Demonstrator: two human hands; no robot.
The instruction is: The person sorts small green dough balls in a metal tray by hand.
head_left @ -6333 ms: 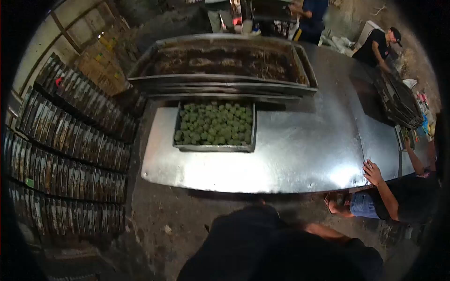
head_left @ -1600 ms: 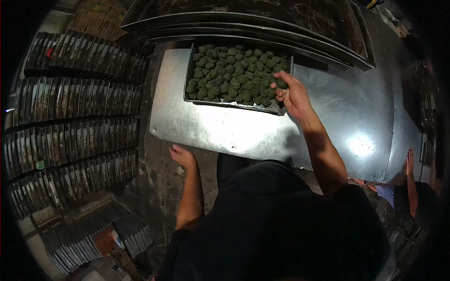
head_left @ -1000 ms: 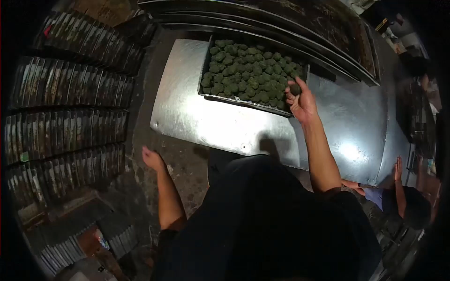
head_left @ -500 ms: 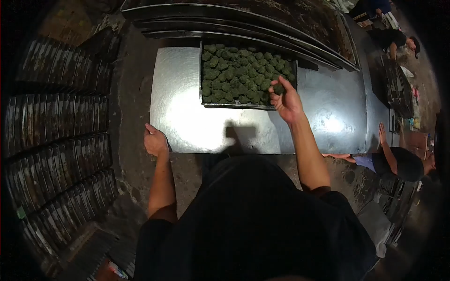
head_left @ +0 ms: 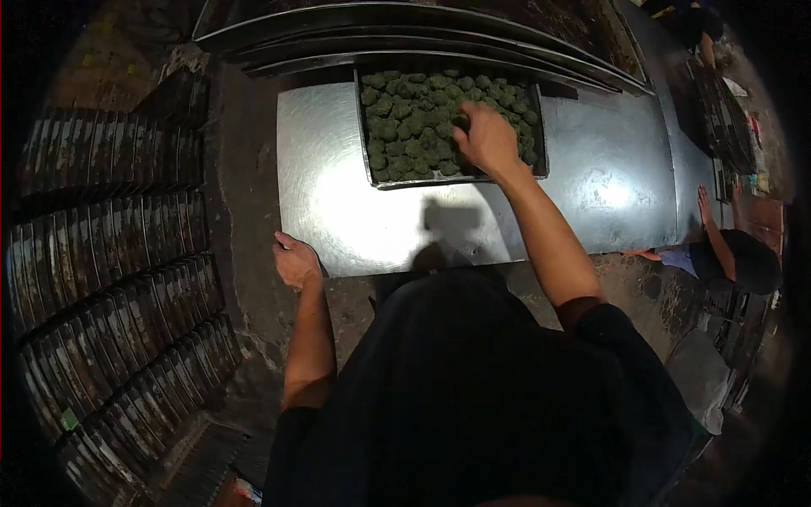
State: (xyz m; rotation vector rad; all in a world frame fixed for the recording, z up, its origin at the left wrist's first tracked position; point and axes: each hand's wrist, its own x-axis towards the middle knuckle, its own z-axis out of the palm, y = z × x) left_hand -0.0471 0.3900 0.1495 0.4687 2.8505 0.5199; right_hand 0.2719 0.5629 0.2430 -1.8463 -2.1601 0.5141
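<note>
A rectangular metal tray (head_left: pixel 422 183) lies on a shiny metal table (head_left: pixel 321 127), filled with rough dark green balls (head_left: pixel 418 127) that look like dough. My right hand (head_left: pixel 492 142) reaches over the right half of the tray, palm down. Its thumb and fingers curl around a dark green ball among the others; the fingers partly hide it. My left hand (head_left: pixel 297 262) grips the near left corner of the table, with its fingers closed around the edge.
Large dark trays (head_left: pixel 422 34) are stacked along the table's far side. Rows of upright blackened pans (head_left: pixel 110 228) fill the left. At the right, a person in a dark cap (head_left: pixel 754 262) has a hand near the table's end. Another person (head_left: pixel 697 29) is farther back.
My right hand has moved left and farther into the tray, turning from palm up with a dark green ball to palm down. My left hand stays on the table corner. The view has shifted slightly.
</note>
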